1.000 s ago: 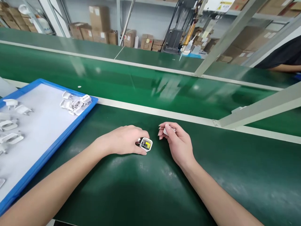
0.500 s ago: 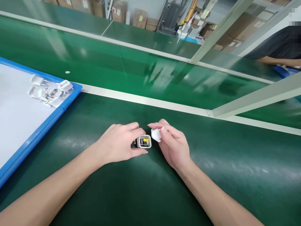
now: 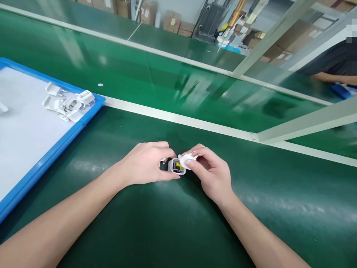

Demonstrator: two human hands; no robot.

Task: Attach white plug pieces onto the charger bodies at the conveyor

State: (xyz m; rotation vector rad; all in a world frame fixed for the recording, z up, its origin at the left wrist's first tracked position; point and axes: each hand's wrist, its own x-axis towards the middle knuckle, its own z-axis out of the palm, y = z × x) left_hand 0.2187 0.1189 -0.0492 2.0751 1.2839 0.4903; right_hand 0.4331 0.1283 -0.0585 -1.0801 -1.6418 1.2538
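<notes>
Charger shell (image 3: 178, 166): open white housing, yellow part showing inside, low over the middle of the green tabletop (image 3: 178, 223).
Left hand (image 3: 145, 163): fingers closed round the shell, open end facing right.
Right hand (image 3: 212, 173): fingers pinch a white plug cap (image 3: 186, 160), touching the shell's mouth.
Progress: cap meets shell, apparently not seated; pressing home is left.
Left edge: blue tray (image 3: 50, 152), loose white plug pieces (image 3: 67, 102).
</notes>
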